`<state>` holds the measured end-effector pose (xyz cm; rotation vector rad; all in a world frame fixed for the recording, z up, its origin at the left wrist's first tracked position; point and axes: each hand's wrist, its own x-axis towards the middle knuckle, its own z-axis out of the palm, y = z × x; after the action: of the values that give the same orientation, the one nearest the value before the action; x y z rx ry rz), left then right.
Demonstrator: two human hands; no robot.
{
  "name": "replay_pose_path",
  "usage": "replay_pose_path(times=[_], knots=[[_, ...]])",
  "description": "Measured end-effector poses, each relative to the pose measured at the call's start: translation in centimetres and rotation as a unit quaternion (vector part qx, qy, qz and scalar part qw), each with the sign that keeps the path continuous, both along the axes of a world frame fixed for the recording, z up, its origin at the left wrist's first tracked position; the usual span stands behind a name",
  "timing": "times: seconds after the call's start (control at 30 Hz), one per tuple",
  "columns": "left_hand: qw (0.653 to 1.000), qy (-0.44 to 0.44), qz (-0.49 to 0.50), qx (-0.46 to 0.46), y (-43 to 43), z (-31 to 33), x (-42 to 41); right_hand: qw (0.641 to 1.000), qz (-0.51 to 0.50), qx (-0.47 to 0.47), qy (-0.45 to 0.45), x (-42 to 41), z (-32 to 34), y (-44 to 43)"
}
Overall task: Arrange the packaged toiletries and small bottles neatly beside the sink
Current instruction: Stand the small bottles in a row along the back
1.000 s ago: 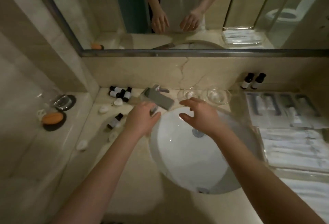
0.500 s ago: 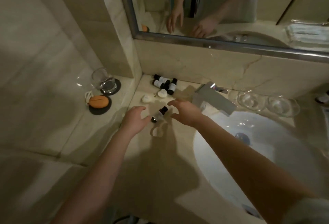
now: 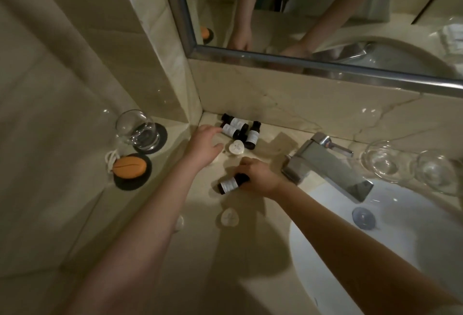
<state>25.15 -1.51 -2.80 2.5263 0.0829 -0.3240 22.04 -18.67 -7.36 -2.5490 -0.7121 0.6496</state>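
Three small dark bottles with white labels (image 3: 236,129) lie in a heap in the back corner of the marble counter (image 3: 250,252). My left hand (image 3: 204,145) reaches toward them with fingers spread, its fingertips close to the nearest bottle. A fourth dark bottle (image 3: 229,184) lies on its side nearer to me; my right hand (image 3: 258,177) grips its cap end. A white heart-shaped packet (image 3: 236,147) sits between my hands. Another white packet (image 3: 228,217) lies below the held bottle, and a third (image 3: 179,223) peeks out beside my left forearm.
A white sink basin (image 3: 375,252) and a chrome faucet (image 3: 325,164) lie to the right, with two clear glass dishes (image 3: 406,164) behind. On the left ledge stand a glass tumbler (image 3: 137,128) on a dark coaster and an orange soap (image 3: 129,166) on another. A mirror hangs above.
The view has shifted left and closer to the counter. My right hand has closed on the lone bottle. My left hand has moved up toward the bottles in the corner.
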Motion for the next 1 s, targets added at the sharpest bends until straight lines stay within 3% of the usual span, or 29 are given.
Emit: replay_pose_path(times=[0.23, 0.43, 0.73, 1.0], knots=[[0.994, 0.011, -0.083, 0.071, -1.3, -2.1, 5.8, 0.984, -0.114, 0.133, 0.037, 0.3, 0.4, -2.9], [0.976, 0.053, -0.150, 0.146, -1.9, -3.4, 6.9, 0.960, -0.188, 0.190, 0.087, -0.3, 0.2, -3.3], [0.997, 0.014, -0.051, 0.048, -1.3, -1.8, 3.9, 0.936, -0.247, 0.242, 0.068, -1.6, 1.6, -3.1], [0.998, -0.040, 0.020, -0.053, -3.0, 4.1, -3.7, 0.926, -0.252, 0.281, -0.008, -6.5, 6.3, -5.3]])
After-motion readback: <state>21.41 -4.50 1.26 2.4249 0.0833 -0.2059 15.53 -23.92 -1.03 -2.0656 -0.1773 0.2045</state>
